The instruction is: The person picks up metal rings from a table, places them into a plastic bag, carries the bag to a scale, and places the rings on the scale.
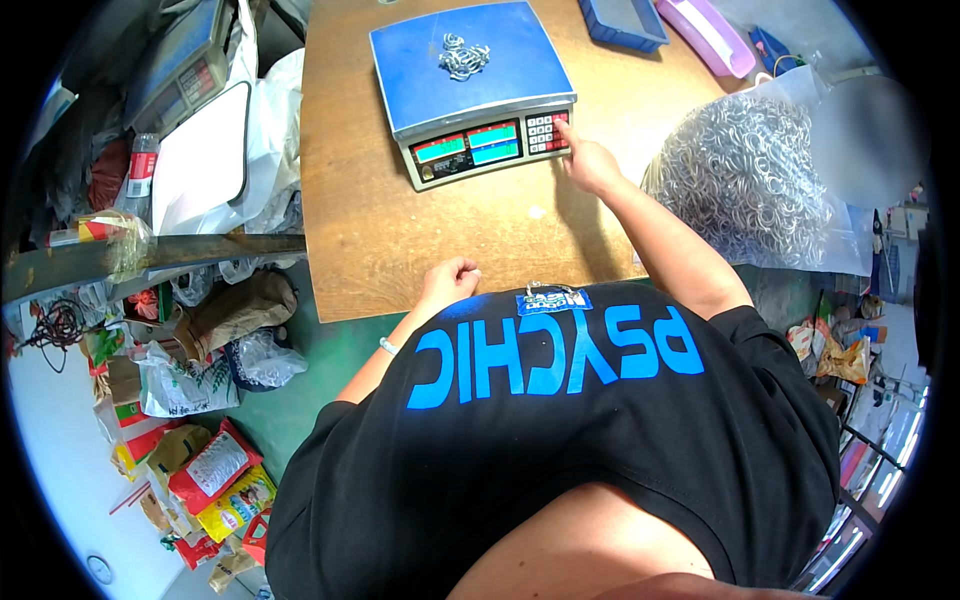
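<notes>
Head view: scale (480, 103), long front nearside, crosswise; right hand (592, 166) at keypad (540, 131), grip narrow

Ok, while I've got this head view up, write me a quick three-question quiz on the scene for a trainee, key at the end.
1. Which of the person's hands has a finger at the keypad of the scale?
2. True or false: the small pile of metal rings lies on the scale's blue platform.
3. Where is the clear bag of loose metal rings, as the person sees it?
A) Left of the scale
B) Right of the scale
C) On top of the scale

Key:
1. The right hand.
2. True.
3. B.
</notes>
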The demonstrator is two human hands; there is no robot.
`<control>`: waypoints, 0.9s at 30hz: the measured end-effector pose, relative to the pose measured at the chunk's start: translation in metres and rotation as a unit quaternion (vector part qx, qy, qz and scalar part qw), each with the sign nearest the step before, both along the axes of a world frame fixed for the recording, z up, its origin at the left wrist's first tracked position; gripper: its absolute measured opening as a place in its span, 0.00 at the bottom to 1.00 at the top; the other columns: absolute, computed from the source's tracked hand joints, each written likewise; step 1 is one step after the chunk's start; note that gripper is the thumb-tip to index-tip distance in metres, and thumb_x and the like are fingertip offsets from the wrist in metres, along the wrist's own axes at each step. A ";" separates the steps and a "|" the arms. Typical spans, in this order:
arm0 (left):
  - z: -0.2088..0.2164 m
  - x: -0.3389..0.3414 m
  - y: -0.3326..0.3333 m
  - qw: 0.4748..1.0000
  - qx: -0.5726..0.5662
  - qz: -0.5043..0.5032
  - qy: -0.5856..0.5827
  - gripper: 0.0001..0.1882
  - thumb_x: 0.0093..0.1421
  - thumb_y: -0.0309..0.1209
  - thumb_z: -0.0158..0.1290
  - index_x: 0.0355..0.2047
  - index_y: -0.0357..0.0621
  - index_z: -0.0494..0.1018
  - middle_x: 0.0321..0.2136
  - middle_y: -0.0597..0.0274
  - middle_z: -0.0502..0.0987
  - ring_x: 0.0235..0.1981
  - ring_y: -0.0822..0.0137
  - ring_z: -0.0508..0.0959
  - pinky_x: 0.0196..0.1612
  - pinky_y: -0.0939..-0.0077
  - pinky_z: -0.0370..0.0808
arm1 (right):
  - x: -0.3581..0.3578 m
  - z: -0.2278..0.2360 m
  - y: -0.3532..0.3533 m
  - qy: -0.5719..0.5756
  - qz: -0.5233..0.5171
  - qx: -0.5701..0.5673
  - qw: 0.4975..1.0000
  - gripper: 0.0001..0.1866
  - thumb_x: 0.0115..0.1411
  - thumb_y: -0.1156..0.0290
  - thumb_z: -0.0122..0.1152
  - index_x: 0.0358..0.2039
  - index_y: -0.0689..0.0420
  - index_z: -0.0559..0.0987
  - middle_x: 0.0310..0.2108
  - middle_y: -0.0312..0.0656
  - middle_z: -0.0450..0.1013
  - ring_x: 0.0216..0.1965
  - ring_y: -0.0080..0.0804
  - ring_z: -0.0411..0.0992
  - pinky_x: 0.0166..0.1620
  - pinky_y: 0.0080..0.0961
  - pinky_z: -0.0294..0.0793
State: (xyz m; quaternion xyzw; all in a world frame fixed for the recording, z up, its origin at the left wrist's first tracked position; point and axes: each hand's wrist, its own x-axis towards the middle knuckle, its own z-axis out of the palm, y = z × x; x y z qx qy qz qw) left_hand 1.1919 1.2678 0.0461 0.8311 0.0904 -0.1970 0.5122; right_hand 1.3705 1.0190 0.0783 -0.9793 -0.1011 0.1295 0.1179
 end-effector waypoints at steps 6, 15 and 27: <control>0.008 0.003 0.000 1.000 -0.004 -0.006 0.020 0.11 0.50 0.32 0.51 0.31 0.36 0.72 0.22 0.55 0.74 0.22 0.69 0.75 0.28 0.77 0.71 | 0.000 -0.002 0.002 0.005 -0.001 0.002 1.000 0.31 0.49 0.71 0.45 0.56 0.43 0.54 0.29 0.50 0.72 0.31 0.45 0.71 0.35 0.38 0.69; 0.004 0.003 0.002 0.999 -0.015 -0.007 0.030 0.11 0.50 0.32 0.51 0.31 0.36 0.72 0.21 0.56 0.74 0.22 0.69 0.75 0.28 0.77 0.71 | -0.004 0.012 0.027 0.046 0.034 -0.021 0.998 0.30 0.49 0.72 0.45 0.55 0.41 0.57 0.32 0.48 0.72 0.33 0.43 0.71 0.36 0.35 0.69; -0.005 -0.003 0.009 0.999 -0.032 0.007 0.024 0.11 0.50 0.32 0.50 0.31 0.37 0.72 0.21 0.57 0.75 0.23 0.69 0.75 0.28 0.77 0.71 | -0.016 -0.016 0.017 0.005 0.066 -0.001 0.998 0.26 0.49 0.71 0.47 0.52 0.48 0.62 0.31 0.50 0.71 0.33 0.45 0.70 0.37 0.37 0.68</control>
